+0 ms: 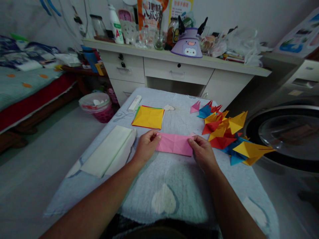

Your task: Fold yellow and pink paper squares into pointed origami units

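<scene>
A pink sheet of origami paper (173,144), folded into a rectangle with crease lines across it, is stretched between my two hands. My left hand (147,145) pinches its left end between thumb and fingers. At the right end, my right hand (201,148) grips it the same way. Just beyond lies a stack of square coloured paper (149,117), yellow on top with red and green edges showing. To the right is a heap of folded paper cranes (221,129) in yellow, red, blue and pink.
A folded pale cloth or paper (107,151) and a small white box (135,103) lie on the left of the cloth-covered table (159,186). A cluttered white desk (174,68) stands behind, a washing machine (286,132) at right, a pink bin (102,114) at left.
</scene>
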Motion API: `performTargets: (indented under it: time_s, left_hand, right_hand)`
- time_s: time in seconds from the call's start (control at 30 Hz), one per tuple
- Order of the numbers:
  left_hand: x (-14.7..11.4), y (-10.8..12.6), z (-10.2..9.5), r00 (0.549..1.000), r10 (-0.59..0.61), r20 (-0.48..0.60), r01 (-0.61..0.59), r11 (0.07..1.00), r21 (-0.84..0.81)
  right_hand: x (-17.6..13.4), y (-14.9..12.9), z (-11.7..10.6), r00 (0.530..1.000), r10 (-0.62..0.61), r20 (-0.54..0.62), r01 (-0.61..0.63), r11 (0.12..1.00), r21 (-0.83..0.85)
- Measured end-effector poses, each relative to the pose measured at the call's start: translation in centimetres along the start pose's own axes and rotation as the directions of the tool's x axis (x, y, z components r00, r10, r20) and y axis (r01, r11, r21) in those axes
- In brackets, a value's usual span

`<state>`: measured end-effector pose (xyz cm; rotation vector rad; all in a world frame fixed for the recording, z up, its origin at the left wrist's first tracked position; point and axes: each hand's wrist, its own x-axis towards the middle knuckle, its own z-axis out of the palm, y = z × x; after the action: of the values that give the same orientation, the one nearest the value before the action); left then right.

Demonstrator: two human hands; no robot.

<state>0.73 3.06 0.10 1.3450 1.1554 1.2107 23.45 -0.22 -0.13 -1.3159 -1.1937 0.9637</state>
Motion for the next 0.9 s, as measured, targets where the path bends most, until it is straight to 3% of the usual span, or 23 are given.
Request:
performTargets:
  time_s: [0.47, 0.9]
  left_hand:
    - [0.2, -0.6, -0.1, 0.999, 0.029, -0.020, -0.025, 0.984, 0.174]
    - [0.3, -0.5, 0.0, 0.998, 0.062, 0.011, -0.062, 0.938, 0.340]
  right_hand:
    - [-0.3, -0.8, 0.1, 0.997, -0.071, -0.040, 0.045, 0.886, -0.462]
    - [-0.2, -0.4, -0.1, 0.995, -0.099, -0.004, 0.073, 0.767, -0.638]
